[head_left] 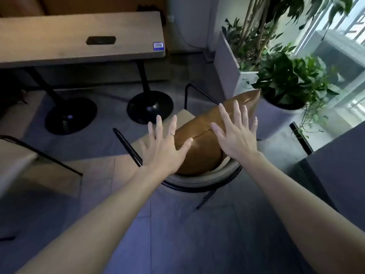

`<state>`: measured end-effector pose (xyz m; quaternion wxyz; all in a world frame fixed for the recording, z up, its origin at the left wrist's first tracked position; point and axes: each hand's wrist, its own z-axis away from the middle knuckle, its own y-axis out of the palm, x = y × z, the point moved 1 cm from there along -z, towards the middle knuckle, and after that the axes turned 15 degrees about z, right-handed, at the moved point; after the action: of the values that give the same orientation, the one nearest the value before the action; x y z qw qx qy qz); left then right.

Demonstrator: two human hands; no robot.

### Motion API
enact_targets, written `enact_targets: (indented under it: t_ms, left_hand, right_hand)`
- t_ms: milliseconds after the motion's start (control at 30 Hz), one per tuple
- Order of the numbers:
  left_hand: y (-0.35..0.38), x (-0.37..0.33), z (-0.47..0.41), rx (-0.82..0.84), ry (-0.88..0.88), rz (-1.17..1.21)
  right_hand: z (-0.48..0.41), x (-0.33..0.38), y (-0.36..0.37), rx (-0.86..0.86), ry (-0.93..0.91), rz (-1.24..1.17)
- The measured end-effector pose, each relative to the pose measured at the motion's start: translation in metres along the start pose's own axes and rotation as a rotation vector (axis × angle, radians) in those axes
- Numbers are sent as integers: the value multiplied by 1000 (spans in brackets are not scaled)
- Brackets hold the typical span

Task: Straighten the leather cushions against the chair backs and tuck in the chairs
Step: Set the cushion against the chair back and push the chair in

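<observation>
Grey tiled floor fills most of the view. Long wooden tabletop at upper left on two black posts with round black bases, a dark oval cutout in its middle and a small blue sticker near its right end. Tall white planter with leafy stems at upper right, a round pot of trailing green plant just beside it, bright window behind. Chair at centre, black metal frame, beige seat and curved beige back nearest the camera; it stands well apart from the tabletop, not tucked in, angled toward the plants. Part of a second beige chair at the left edge. Tan leather cushion lies on the centre chair's seat, its lower end against the curved back, its far corner pointing at the round pot; a seam runs across its middle. Both bare arms reach forward over the chair back. Left hand, grip wide with fingers spread, thumb touching the cushion's left side, thin ring on one finger. Right hand, grip wide too, palm down over the cushion's upper right part; cannot tell if it presses or just hovers. Neither hand holds anything.
</observation>
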<state>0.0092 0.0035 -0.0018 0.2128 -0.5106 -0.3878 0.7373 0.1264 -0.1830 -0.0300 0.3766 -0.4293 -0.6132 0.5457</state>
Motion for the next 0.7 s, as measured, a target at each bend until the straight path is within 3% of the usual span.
enact_targets:
  t_ms: [100, 333, 600, 700]
  left_hand:
    - [21, 10, -2, 57, -51, 14]
    - [29, 25, 1, -34, 17, 360]
    - [46, 56, 19, -102, -176, 983]
    - [57, 59, 18, -125, -304, 1086]
  right_hand:
    - [-4, -13, 23, 108, 19, 17]
    - [-4, -17, 44, 33, 32, -72]
    - [1, -33, 72, 57, 494, -829]
    - [3, -39, 83, 129, 596, -868]
